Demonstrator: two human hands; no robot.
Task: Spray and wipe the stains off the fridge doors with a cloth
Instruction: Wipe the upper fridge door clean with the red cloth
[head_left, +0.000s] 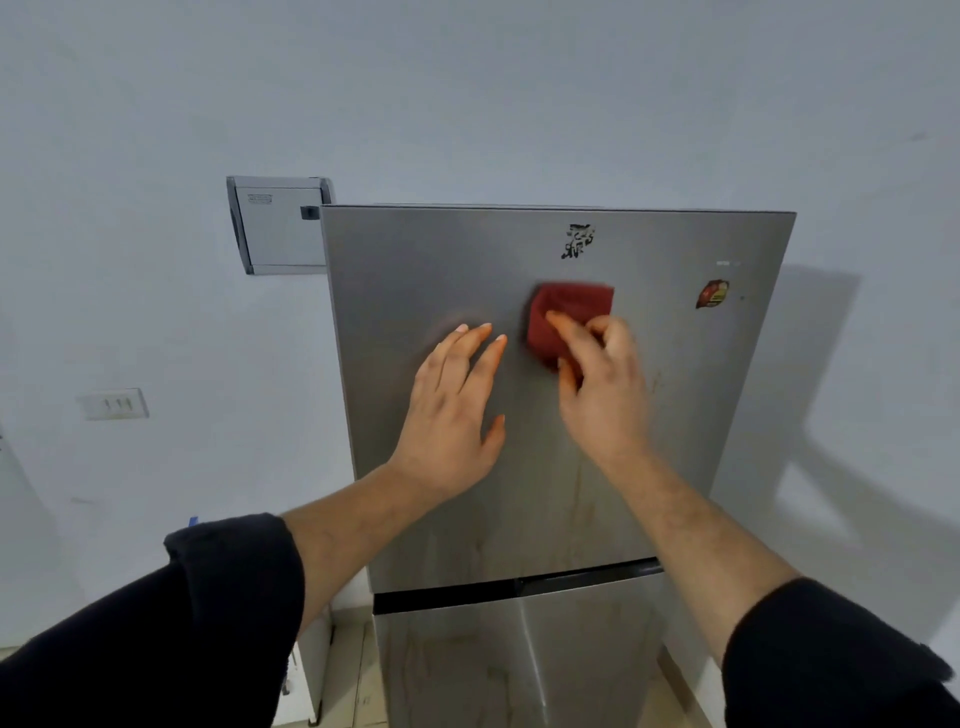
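Black sleeves (156, 623) are the closest thing to me, pushed up off both forearms. Past them my left hand (457, 415) is flat against the upper fridge door (675, 415), fingers spread and straight, not holding anything, just resting on the steel. My right hand (602, 384) sits a bit higher and just beside it, fingers curled down over a red cloth (566, 312) and pressing it onto the door. That hand and the cloth are both a bit blurry.

So the cloth is roughly mid-width on the upper door, about a third of the way down from the top edge. Below my right hand you can see brownish drip streaks (576, 493) running down the steel toward the dark gap between the doors. The lower door (571, 665) has some faint smudgy marks too.

Higher up, right above the cloth, is a scruffy black sticker remnant (577, 241), half peeled by the look of it. Off to the right, near the door's edge, is a small red and yellow sticker (712, 293); can't read it.

Behind the fridge's top left corner there's a grey box (278, 223) mounted on the pale wall (467, 93), and a white switch plate (113, 404) lower down on the left.
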